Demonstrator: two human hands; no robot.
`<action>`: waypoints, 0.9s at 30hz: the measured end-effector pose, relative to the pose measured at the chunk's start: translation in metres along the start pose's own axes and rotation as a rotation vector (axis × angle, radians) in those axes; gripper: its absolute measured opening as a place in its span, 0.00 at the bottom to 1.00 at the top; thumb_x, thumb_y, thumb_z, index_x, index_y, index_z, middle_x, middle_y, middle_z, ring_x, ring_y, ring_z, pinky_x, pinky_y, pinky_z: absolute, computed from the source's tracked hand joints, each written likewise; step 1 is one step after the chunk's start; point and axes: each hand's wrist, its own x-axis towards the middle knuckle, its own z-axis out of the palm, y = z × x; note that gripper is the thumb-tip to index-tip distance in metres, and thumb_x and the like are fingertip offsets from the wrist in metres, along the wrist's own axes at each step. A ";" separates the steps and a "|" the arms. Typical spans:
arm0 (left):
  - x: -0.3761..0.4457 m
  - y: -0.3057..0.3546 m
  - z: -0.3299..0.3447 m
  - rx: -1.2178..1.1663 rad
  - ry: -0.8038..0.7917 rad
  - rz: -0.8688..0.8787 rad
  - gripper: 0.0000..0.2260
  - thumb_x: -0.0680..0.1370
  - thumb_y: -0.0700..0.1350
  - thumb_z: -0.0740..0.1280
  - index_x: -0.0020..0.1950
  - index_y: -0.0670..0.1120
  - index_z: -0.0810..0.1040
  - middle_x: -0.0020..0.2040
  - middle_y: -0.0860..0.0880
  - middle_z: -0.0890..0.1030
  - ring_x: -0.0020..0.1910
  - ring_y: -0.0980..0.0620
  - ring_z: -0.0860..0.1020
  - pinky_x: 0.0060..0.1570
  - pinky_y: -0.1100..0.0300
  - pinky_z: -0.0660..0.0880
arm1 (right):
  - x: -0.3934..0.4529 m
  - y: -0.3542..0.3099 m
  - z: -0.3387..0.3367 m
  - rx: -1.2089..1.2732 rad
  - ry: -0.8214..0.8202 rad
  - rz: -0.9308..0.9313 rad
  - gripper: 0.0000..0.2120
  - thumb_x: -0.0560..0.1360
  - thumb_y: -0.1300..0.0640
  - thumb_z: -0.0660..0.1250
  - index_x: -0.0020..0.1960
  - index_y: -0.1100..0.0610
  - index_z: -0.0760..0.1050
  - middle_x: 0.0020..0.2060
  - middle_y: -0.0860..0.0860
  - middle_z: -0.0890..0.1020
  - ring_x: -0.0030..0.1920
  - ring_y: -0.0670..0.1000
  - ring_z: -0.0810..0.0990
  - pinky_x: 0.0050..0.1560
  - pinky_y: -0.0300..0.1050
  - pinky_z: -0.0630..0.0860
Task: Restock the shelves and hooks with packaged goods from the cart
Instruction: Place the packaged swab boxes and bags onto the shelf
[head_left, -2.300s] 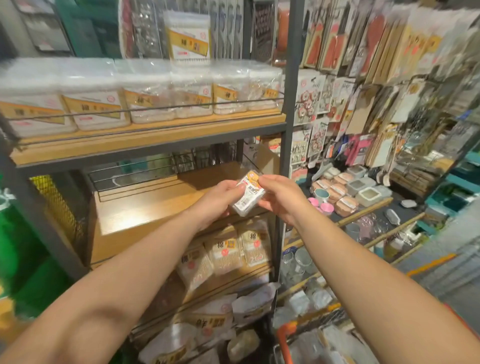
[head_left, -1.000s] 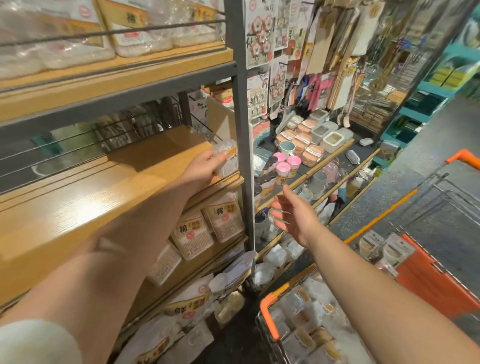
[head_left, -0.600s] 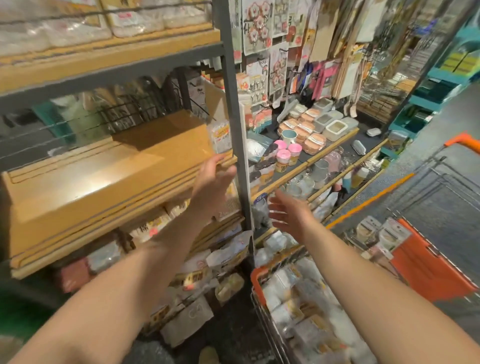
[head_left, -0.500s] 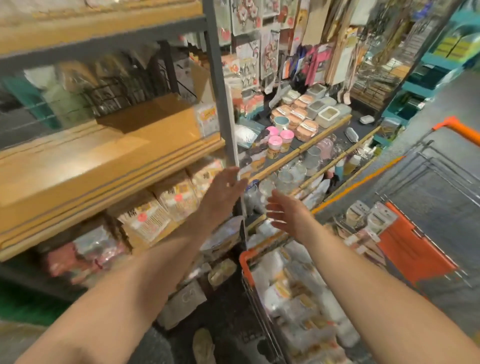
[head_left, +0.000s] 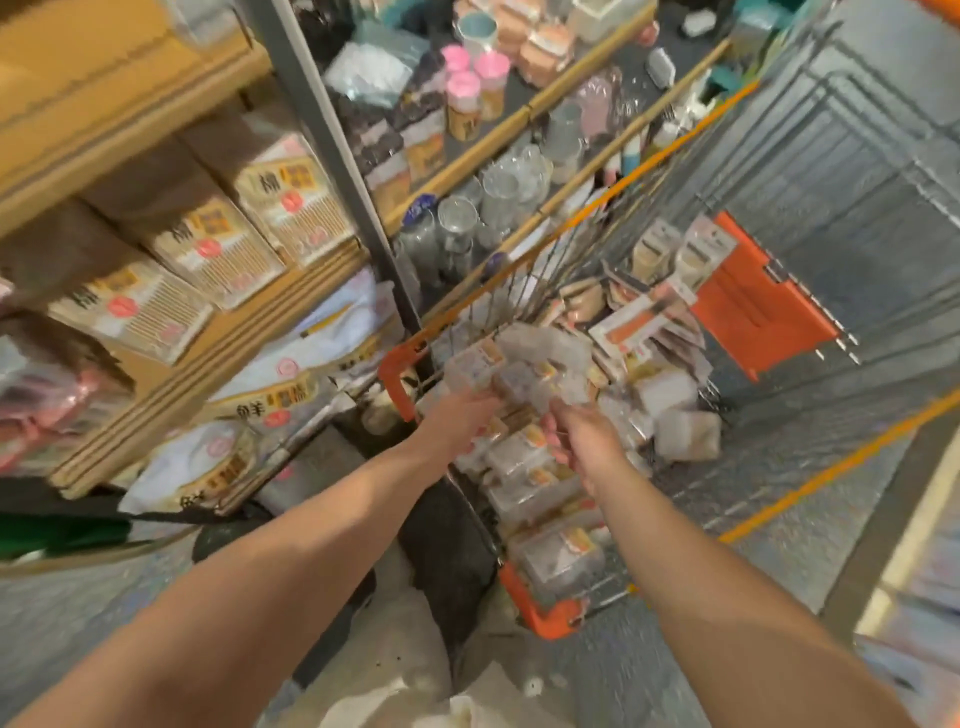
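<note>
The wooden shelving with grey metal posts (head_left: 332, 156) is showing stocked lower tiers. The orange-cornered wire cart (head_left: 400, 376) beside it is still holding many small clear packets (head_left: 540, 483), so most restocking is looking undone. Both hands are reaching in: the left hand (head_left: 460, 415) is touching a packet, the right hand (head_left: 582, 441) hovering; blur is hiding each grip.

Both forearms (head_left: 291, 561) are bare, sleeveless to the frame edge; light trousers (head_left: 395, 675) below.
</note>
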 end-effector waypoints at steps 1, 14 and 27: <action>0.006 0.002 0.002 0.035 0.004 -0.008 0.16 0.82 0.48 0.62 0.68 0.43 0.73 0.57 0.47 0.75 0.56 0.48 0.74 0.54 0.55 0.70 | 0.003 0.009 -0.003 -0.039 0.059 0.023 0.15 0.75 0.46 0.68 0.39 0.57 0.74 0.31 0.57 0.71 0.28 0.52 0.67 0.28 0.43 0.62; 0.085 -0.020 0.026 0.419 0.170 -0.281 0.35 0.73 0.57 0.70 0.74 0.41 0.64 0.67 0.43 0.72 0.65 0.44 0.73 0.64 0.51 0.73 | 0.031 0.055 0.013 -0.118 0.152 0.183 0.32 0.73 0.42 0.72 0.68 0.62 0.73 0.64 0.55 0.78 0.64 0.58 0.76 0.62 0.47 0.72; 0.093 -0.038 0.029 0.543 0.167 -0.271 0.27 0.70 0.54 0.76 0.64 0.45 0.74 0.58 0.46 0.79 0.58 0.46 0.78 0.56 0.51 0.78 | 0.053 0.089 -0.027 0.077 0.134 0.215 0.32 0.59 0.33 0.73 0.52 0.56 0.81 0.48 0.54 0.85 0.51 0.58 0.83 0.57 0.59 0.79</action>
